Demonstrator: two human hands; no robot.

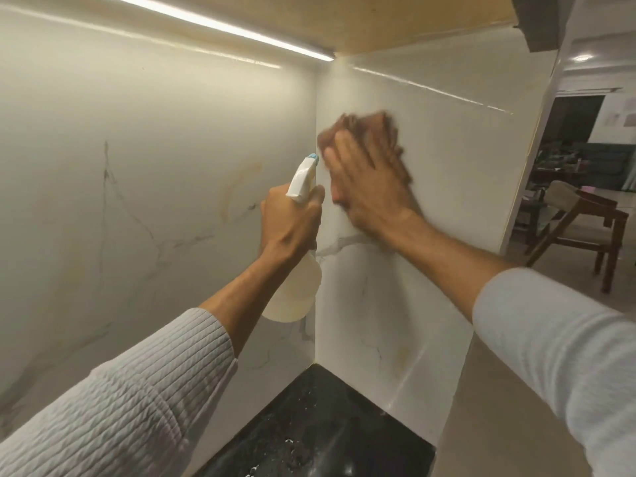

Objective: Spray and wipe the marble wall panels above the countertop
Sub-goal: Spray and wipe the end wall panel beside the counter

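Two white marble wall panels meet in a corner: the back panel point(155, 166) on the left and the side panel point(430, 201) on the right. My left hand point(289, 218) grips a white spray bottle point(296, 290) by its neck, nozzle up near the corner. My right hand point(371, 180) lies flat on a brown cloth point(361, 129), pressed against the side panel at its upper part; it is motion-blurred.
A black speckled countertop point(327, 425) lies below, with some white droplets on it. A lit strip point(223, 27) runs under the wooden cabinet above. Past the side panel's edge, a wooden chair point(581, 222) and a table stand in another room.
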